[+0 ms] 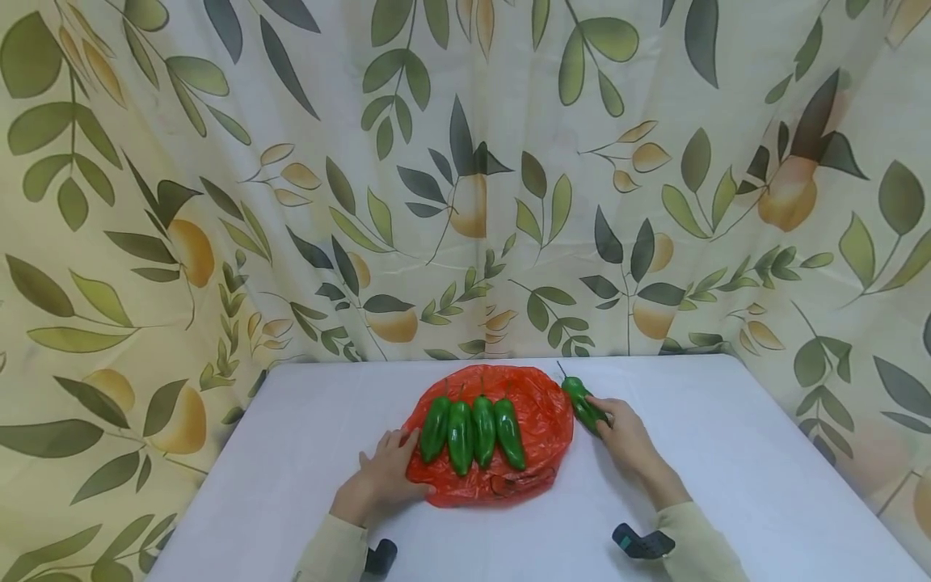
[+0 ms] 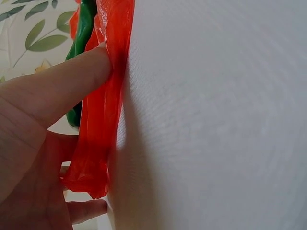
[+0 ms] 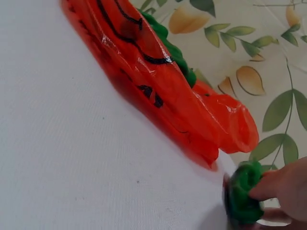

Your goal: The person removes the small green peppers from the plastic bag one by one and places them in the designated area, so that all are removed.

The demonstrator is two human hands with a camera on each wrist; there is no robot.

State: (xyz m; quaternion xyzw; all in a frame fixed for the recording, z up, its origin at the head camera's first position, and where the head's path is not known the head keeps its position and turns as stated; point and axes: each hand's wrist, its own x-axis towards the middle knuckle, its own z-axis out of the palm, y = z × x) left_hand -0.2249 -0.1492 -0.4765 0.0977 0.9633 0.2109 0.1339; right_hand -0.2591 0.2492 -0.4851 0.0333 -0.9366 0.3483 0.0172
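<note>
A red plastic bag lies spread on the white table, with several green chili peppers side by side on it. My left hand rests at the bag's left edge. In the left wrist view its thumb lies fairly straight against the red plastic, and the other fingers are spread and partly hidden behind it. Just off the bag's right edge, my right hand holds another green pepper between thumb and fingers. That pepper's thin stem points away from me. In the right wrist view the pepper is blurred.
The white table runs back to a curtain printed with leaves and fruit. Dark wrist devices sit at the left cuff and right cuff. Black markings show on the bag.
</note>
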